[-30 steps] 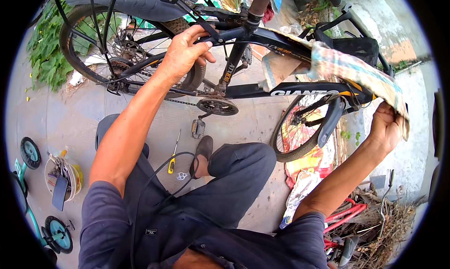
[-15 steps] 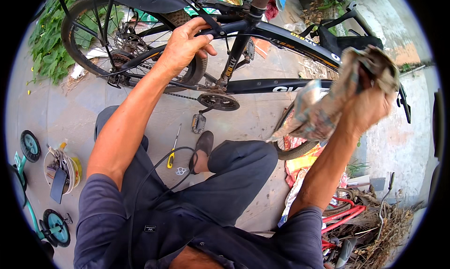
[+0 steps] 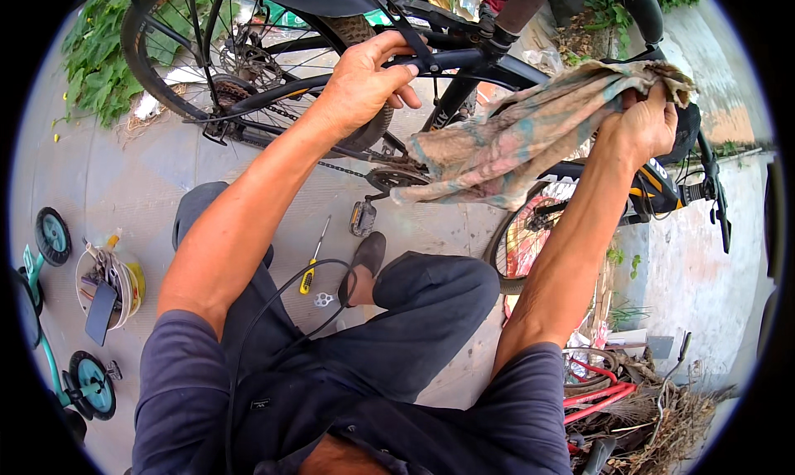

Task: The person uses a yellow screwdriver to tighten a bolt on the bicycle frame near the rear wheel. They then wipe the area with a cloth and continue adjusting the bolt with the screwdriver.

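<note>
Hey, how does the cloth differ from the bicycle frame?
The cloth is faded plaid; the bicycle frame is mostly black. The cloth falls in loose, creased folds, while the frame's tubes look rigid. The right hand grips the cloth, whereas the left hand holds the frame. Both have a hand on them.

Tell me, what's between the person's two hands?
In the head view: a patterned cloth, gripped by the right hand, and part of the black bicycle frame, nearer the left hand.

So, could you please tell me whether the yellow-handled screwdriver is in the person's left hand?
No, the yellow-handled screwdriver lies on the ground, while the left hand is at the black bicycle frame.
</note>
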A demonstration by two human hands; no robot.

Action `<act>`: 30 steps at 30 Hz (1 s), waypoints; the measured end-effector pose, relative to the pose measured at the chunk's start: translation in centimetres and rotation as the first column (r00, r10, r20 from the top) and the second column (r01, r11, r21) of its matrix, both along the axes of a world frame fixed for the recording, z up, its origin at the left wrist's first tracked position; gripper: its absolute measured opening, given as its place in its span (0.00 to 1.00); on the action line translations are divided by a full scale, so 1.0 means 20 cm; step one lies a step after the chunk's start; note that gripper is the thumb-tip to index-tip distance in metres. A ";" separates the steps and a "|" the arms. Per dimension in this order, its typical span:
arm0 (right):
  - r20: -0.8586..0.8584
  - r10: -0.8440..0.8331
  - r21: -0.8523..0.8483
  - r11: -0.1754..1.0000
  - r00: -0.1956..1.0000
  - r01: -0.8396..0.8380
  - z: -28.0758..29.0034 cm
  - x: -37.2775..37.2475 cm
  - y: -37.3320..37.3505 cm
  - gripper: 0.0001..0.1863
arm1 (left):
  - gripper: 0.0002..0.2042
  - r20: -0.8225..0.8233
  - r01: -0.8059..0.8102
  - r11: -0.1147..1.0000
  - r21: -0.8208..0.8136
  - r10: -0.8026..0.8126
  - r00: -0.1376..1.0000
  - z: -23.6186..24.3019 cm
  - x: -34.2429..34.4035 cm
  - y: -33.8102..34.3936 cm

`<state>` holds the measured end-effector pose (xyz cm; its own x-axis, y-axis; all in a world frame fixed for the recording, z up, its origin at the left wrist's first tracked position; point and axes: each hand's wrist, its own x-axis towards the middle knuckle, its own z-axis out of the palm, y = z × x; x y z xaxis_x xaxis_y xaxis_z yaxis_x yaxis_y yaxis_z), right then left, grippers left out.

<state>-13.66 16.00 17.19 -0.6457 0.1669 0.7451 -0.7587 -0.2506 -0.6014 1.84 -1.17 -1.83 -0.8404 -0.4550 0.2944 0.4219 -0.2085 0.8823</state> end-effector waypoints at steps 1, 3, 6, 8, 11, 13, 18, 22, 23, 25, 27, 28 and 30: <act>-0.029 -0.006 -0.014 1.000 1.000 0.006 0.03 -0.01 -0.01 0.02 | 0.17 -0.003 0.000 1.000 0.002 0.000 1.000 0.00 -0.01 0.00; -0.171 -0.107 0.286 0.946 0.979 0.154 -0.06 -0.10 -0.03 0.07 | 0.17 0.005 0.010 1.000 -0.010 -0.010 1.000 0.01 -0.02 0.01; -0.327 -0.131 0.659 0.678 0.936 0.325 -0.27 -0.07 -0.06 0.10 | 0.17 0.007 0.012 1.000 -0.013 -0.012 1.000 0.02 -0.03 0.02; -0.441 -0.068 0.805 0.411 0.895 0.428 -0.33 0.03 -0.04 0.11 | 0.17 -0.003 0.007 1.000 -0.005 -0.007 1.000 0.02 -0.01 0.02; -0.617 0.123 0.770 0.298 0.777 0.564 -0.32 0.08 0.00 0.14 | 0.17 -0.003 -0.001 0.999 -0.032 0.001 1.000 0.01 -0.01 0.00; -0.566 0.130 0.809 0.274 0.814 0.519 -0.30 0.09 0.01 0.13 | 0.17 0.008 0.003 0.999 -0.040 -0.003 1.000 0.01 -0.01 0.00; -0.522 0.292 0.851 0.239 0.801 0.467 -0.24 0.10 0.01 0.10 | 0.17 0.014 -0.014 0.999 -0.042 0.014 1.000 0.01 -0.01 0.01; -0.423 0.291 0.902 0.231 0.858 0.365 -0.22 0.11 0.01 0.10 | 0.17 0.005 -0.006 0.999 -0.044 0.006 1.000 0.00 -0.02 0.00; -0.410 0.257 0.905 0.234 0.875 0.355 -0.23 0.12 0.00 0.10 | 0.17 0.006 0.000 0.999 -0.047 0.001 1.000 0.00 -0.02 0.00; -0.331 0.211 0.928 0.247 0.920 0.278 -0.24 0.12 -0.01 0.11 | 0.17 0.000 -0.008 0.999 -0.039 0.008 1.000 0.00 -0.02 0.01; -0.199 0.193 0.951 0.273 0.961 0.142 -0.23 0.10 -0.01 0.11 | 0.17 -0.007 -0.012 0.999 -0.037 0.012 1.000 0.00 -0.02 0.02; -0.152 0.171 0.951 0.294 0.973 0.097 -0.23 0.11 -0.02 0.12 | 0.17 -0.011 -0.012 0.999 -0.039 0.012 1.000 0.01 -0.02 0.01; -0.160 0.095 0.966 0.218 0.982 0.137 -0.23 0.11 -0.04 0.13 | 0.17 -0.007 -0.014 0.999 -0.044 0.014 1.000 0.00 -0.01 0.01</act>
